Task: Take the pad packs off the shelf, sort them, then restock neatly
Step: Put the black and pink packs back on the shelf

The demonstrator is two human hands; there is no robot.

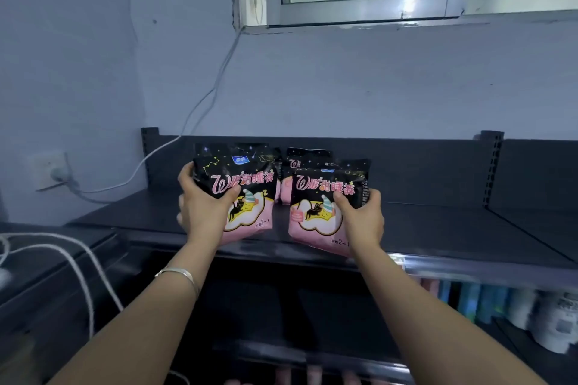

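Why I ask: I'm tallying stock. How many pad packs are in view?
3. The left pack is in the left hand, the right pack in the right hand, the rear pack on the shelf between them. Others may be hidden behind.

We're wearing a thin silver bangle (184, 273) on our left wrist, and we're going bare-armed otherwise.

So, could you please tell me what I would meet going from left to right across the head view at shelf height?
Wall socket, left hand, left pad pack, right pad pack, right hand, shelf upright.
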